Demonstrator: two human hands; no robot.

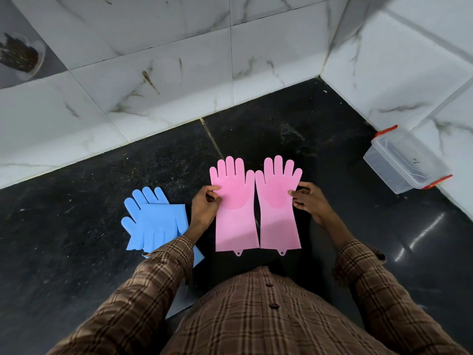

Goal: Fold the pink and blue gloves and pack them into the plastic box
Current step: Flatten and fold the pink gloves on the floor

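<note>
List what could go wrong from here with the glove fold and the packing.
1. The left hand and right hand each pinch only an outer edge of a pink glove; the gloves may slip out of line when folded together.
2. The blue gloves lie in a loose overlapping pile under the left sleeve, which could drag them.
3. The plastic box sits far to the right against the wall, so a folded stack could spring open on the way.

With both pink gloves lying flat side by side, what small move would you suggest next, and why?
Probably fold the left pink glove over onto the right pink glove. Each hand, left hand and right hand, already pinches an outer edge, and the plastic box waits open at the right.
</note>
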